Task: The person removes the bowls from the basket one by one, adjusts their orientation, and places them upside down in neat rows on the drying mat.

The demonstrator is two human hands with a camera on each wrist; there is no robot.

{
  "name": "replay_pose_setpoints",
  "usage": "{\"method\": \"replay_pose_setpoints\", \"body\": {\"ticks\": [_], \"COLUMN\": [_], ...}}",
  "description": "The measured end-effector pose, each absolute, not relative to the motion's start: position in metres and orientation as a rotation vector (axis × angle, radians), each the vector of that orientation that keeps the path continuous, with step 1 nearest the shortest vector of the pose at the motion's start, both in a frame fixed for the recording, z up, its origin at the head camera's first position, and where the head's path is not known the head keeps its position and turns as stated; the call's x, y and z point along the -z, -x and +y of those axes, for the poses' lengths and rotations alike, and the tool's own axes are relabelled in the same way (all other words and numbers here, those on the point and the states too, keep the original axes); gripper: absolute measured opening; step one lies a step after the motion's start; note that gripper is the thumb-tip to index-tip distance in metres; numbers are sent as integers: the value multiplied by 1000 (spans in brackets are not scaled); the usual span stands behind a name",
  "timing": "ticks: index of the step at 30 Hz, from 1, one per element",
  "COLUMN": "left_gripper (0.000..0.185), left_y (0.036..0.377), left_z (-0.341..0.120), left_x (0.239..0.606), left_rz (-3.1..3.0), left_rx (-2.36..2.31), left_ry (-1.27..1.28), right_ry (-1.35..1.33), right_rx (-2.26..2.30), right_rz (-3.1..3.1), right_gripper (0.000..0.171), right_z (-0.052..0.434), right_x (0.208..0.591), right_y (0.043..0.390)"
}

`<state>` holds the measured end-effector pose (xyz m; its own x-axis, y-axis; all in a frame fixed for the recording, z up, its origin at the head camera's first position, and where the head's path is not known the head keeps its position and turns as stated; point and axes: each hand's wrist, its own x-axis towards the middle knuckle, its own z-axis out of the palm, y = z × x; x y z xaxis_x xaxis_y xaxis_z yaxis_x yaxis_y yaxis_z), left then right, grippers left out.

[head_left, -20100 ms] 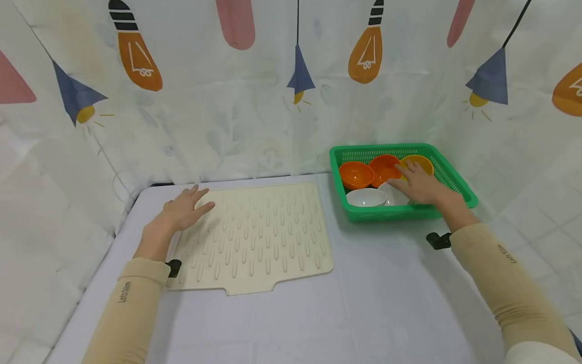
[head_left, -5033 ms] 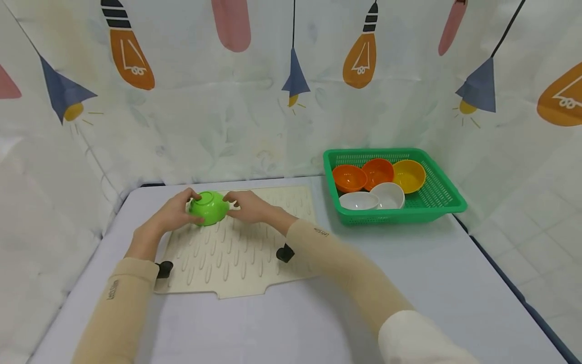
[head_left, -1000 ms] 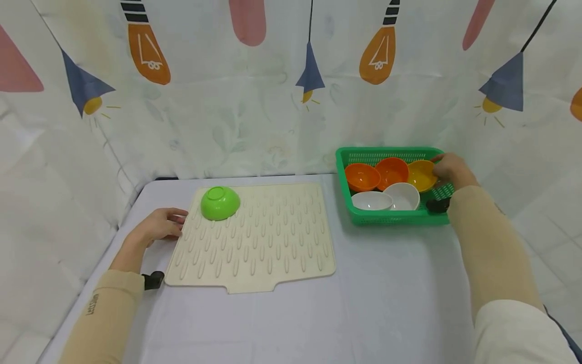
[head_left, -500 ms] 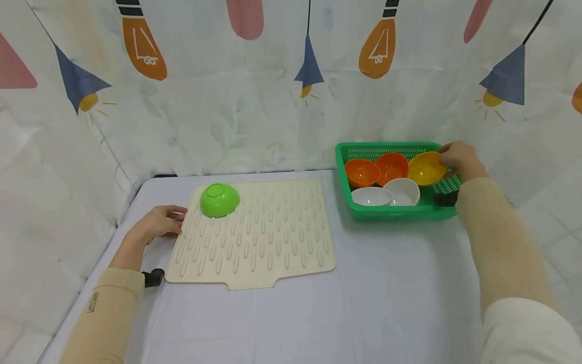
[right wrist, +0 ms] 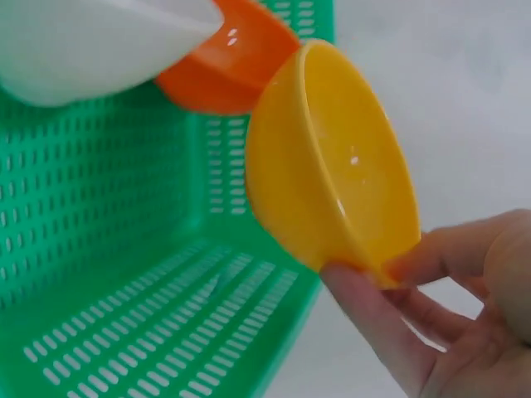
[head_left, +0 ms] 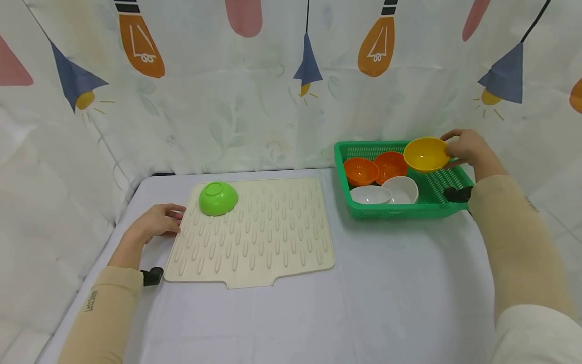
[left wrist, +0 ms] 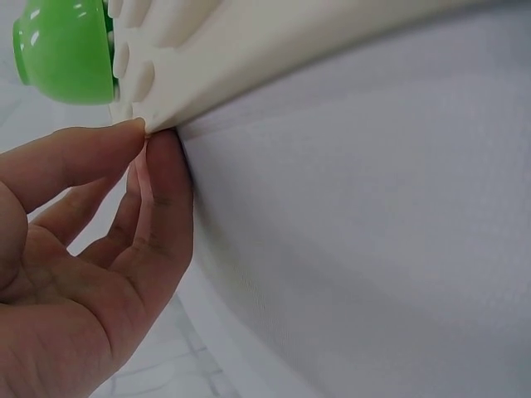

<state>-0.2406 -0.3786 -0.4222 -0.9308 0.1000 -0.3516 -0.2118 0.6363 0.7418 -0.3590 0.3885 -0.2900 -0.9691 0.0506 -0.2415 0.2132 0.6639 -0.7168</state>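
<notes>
My right hand (head_left: 468, 147) pinches the rim of a yellow bowl (head_left: 426, 154) and holds it above the back right of a green basket (head_left: 411, 212). The right wrist view shows the thumb and fingertips on either side of the yellow bowl's rim (right wrist: 344, 191). On the left, my left hand (head_left: 156, 222) pinches the left edge of a cream drying mat (head_left: 254, 232) between thumb and fingers, as the left wrist view shows. A green bowl (head_left: 218, 198) sits upside down at the mat's far left corner.
Inside the basket are two orange bowls (head_left: 360, 171) and two white bowls (head_left: 370, 194). The mat and basket stand on a white-covered table (head_left: 309, 318). A patterned curtain (head_left: 273, 126) hangs close behind them.
The right hand has lifted the yellow bowl up and slightly right from among the other bowls. Earlier, both hands held the green bowl over the mat. Lately the left hand has stayed at the mat's edge.
</notes>
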Motion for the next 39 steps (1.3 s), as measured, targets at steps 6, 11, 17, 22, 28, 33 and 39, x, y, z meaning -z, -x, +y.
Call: {"method": "replay_pose_setpoints", "body": {"ticks": [6, 11, 17, 22, 28, 33, 39], "left_gripper": [73, 73, 73, 72, 70, 68, 63], "left_y": [240, 240, 242, 241, 240, 237, 236], "left_z": [-378, -377, -377, -378, -377, -375, -371], "left_x": [421, 423, 423, 424, 424, 423, 420], "left_rz": [2511, 2520, 2512, 2513, 2521, 2553, 2611], "left_rx": [-1192, -1187, -1204, -1184, -1163, -1123, -1028], "left_ry": [90, 89, 72, 63, 55, 31, -6], "right_ry": [-125, -48, -15, 41, 76, 113, 133], "right_rx": [1297, 1339, 1380, 1411, 1466, 1507, 1568], "right_rz": [2575, 2497, 2449, 2388, 2312, 2265, 2173], "right_gripper": [62, 60, 59, 56, 55, 54, 53], "right_z": [366, 345, 316, 289, 262, 240, 212], "right_x": [285, 282, 280, 282, 286, 290, 295], "right_y": [359, 359, 357, 355, 347, 336, 322]}}
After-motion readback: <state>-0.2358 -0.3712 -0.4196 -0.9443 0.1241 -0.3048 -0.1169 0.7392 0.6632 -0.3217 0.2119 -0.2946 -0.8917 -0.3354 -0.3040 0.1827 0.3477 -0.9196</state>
